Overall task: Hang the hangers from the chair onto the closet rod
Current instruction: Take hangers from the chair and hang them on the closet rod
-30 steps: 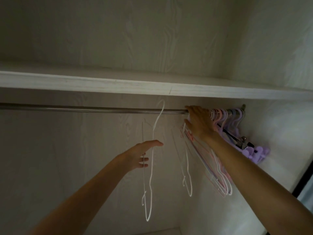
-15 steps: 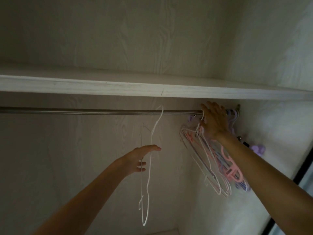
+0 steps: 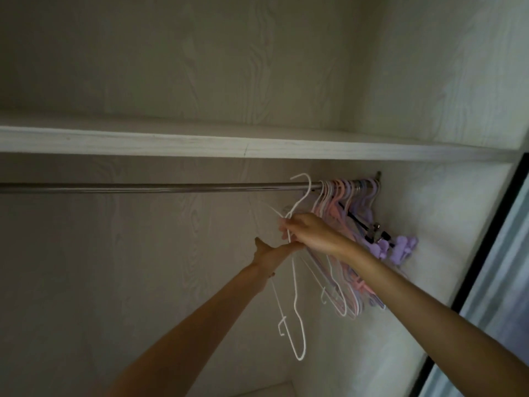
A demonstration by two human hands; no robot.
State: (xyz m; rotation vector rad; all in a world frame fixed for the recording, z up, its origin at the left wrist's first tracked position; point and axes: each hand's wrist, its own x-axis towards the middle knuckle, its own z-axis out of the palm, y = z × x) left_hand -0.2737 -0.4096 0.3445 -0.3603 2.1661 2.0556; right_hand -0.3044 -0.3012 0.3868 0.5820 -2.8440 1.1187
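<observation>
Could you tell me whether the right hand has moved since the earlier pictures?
Yes. The right hand has dropped from the closet rod and now pinches the white hanger below it.

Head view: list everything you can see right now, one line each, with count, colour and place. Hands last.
Closet rod: one, metal grey, running across under the shelf.
Shelf: one, whitish wood grain, above the rod.
White hanger: one, hook over the rod, just left of the bunch.
Bunched hangers: many, exact count unclear; white, pink and purple, packed at the rod's right end.
Clip hanger: at least one, dark bar with metal clips, among the purple ones.
Closet walls: pale wood grain, back and right side.
Left hand: one, reaching up by the white hanger.
Right hand: one, gripping the white hanger's neck.
</observation>
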